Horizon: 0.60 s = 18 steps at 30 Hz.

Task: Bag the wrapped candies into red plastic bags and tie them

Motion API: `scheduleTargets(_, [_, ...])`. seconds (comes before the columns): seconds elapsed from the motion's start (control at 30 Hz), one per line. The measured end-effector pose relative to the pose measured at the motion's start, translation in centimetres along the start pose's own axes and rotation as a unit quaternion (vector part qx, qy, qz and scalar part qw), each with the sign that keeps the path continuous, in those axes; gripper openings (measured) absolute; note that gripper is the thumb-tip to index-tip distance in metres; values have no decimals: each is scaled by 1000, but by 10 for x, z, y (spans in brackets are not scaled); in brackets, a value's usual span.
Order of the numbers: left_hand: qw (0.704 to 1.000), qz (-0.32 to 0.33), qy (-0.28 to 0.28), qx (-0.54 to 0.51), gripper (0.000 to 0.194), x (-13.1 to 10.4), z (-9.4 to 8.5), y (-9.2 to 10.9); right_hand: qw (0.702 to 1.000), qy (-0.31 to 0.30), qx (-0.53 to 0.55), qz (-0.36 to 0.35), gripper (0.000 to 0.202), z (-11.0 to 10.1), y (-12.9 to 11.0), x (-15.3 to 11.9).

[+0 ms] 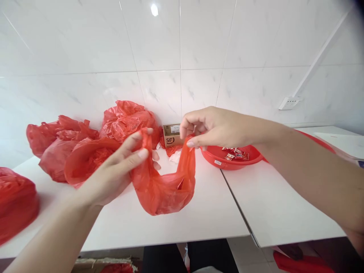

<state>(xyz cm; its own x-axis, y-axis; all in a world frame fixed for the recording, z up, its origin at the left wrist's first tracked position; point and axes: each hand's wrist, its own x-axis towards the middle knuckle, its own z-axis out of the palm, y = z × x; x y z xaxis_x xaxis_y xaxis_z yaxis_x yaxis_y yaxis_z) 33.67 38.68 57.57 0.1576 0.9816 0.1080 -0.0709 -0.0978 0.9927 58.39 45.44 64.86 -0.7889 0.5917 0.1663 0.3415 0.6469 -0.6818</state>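
A red plastic bag (167, 193) hangs between my hands by its two handles, its lower part sagging over the white table. My left hand (122, 163) pinches the left handle between thumb and fingers. The other handle is gripped at its top by my right hand (200, 127), thumb against curled fingers. Something bulges in the bottom of the bag, but the red film hides what it is. Behind my right hand stands a red plastic basket (212, 160) with several small wrapped snacks (236, 154) in it.
Several filled red bags (127, 119) crowd the table's back left, and another red bag (17, 204) sits at the left edge. A small cardboard box (170, 141) stands against the tiled wall. A seam (239, 206) divides two white tables (287, 201). A socket (289, 103) is on the wall.
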Motion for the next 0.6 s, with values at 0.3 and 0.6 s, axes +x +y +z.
scheduleTargets(0.3, [978,-113,-53,170,34,34,21,-16,988,75,94,-100,12,54,23,36])
scheduleTargets(0.6, [990,-84,-68,93,32,34,2,-38,986,7,160,-43,12,75,53,6])
